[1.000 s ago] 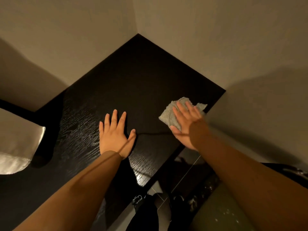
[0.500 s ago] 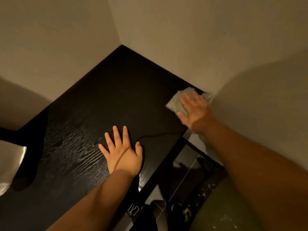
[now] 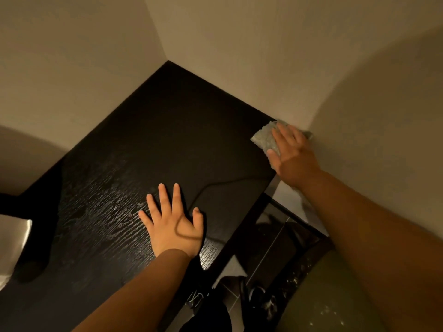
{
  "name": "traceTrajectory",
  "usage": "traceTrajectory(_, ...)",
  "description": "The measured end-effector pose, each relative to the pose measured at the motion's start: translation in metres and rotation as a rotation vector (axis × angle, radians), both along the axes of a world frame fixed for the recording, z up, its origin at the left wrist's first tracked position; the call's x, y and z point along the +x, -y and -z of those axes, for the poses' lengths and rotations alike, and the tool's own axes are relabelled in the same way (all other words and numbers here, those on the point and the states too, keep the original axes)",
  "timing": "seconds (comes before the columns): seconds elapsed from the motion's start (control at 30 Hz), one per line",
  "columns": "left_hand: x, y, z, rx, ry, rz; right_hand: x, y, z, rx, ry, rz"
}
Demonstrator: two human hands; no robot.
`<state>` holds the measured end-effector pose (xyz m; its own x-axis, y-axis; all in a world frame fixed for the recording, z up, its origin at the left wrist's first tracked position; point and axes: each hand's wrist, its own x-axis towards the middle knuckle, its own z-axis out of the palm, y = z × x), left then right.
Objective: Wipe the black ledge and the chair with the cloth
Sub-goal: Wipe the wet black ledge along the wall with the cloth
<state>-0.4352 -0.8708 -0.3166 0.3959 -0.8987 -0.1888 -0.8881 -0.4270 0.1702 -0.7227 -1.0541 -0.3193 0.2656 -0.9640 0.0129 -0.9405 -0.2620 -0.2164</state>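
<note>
– Tiles [image 3: 231, 267] are showing nearest, below the ledge's front edge, with an olive-green surface [image 3: 335, 295] at the lower right. It may be the chair, but I cannot tell.

– And the hands?

– The left hand [image 3: 171, 224] is lying flat on the black ledge [image 3: 167, 140] with fingers spread, grasping nothing, seemingly propping the person. Further out, the right hand [image 3: 291, 154] is pressing the grey cloth [image 3: 263, 140] down under straight fingers, not clenching it. The cloth is sitting at the ledge's far right end, touching the wall [image 3: 359, 116].

– What is worrying you?

– Only pressure is holding that cloth, and its edge is lying right at the ledge's end. An outward stroke could be pushing it off onto the tiles. A thin dark line [image 3: 227, 182] is also running between the hands. It could be a cord or a shadow. If it is a cord, a sweep back could be snagging it.

– Anything else?

– Pale streaks are glinting around the left hand, so that palm may be smudging the finish. The far corner is looking dull, and reaching it means leaning harder on that palm, which could be slipping.
</note>
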Motion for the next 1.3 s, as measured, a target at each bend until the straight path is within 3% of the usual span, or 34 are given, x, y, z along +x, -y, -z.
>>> traceTrajectory(0.13, -0.001, 0.000, -0.001, 0.003, 0.003, -0.005, 0.043, -0.051, 0.005, -0.055, 0.163, 0.169)
traceTrajectory(0.27, -0.001, 0.000, -0.001, 0.007, 0.009, -0.005, 0.073, -0.119, 0.013, 0.039, 0.189, -0.007)
traceTrajectory(0.37, -0.001, -0.001, 0.001, -0.003, 0.023, -0.002, 0.054, -0.096, 0.017, 0.019, 0.175, -0.047)
traceTrajectory(0.47, -0.001, 0.000, 0.000, -0.007, 0.024, -0.003, 0.035, -0.047, 0.015, -0.067, 0.169, 0.177)
traceTrajectory(0.6, 0.000, 0.000, 0.001, -0.010, 0.024, -0.010, 0.056, -0.055, 0.009, 0.049, 0.260, 0.380)
traceTrajectory(0.8, 0.001, 0.000, 0.000, -0.017, 0.007, -0.005, 0.101, -0.168, 0.013, 0.106, 0.185, 0.118)
traceTrajectory(0.9, 0.001, -0.001, 0.000, -0.029, 0.015, 0.000, 0.083, -0.151, 0.015, 0.022, 0.133, -0.034)
traceTrajectory(0.97, 0.002, -0.001, 0.000, -0.029, 0.021, -0.001, 0.070, -0.123, 0.023, -0.064, 0.128, 0.002)
traceTrajectory(1.07, 0.004, -0.001, -0.002, 0.009, -0.006, 0.024, 0.076, -0.113, 0.031, -0.127, 0.158, 0.220)
traceTrajectory(1.17, 0.006, -0.003, -0.008, -0.011, -0.052, 0.070, 0.120, -0.166, 0.019, -0.022, 0.307, 0.288)
traceTrajectory(1.23, 0.009, -0.009, -0.010, -0.075, -0.111, 0.173, 0.150, -0.219, 0.016, -0.003, 0.524, 0.301)
traceTrajectory(1.3, 0.017, -0.018, -0.009, -0.095, -0.151, 0.299, 0.172, -0.268, 0.020, -0.039, 0.474, 0.167)
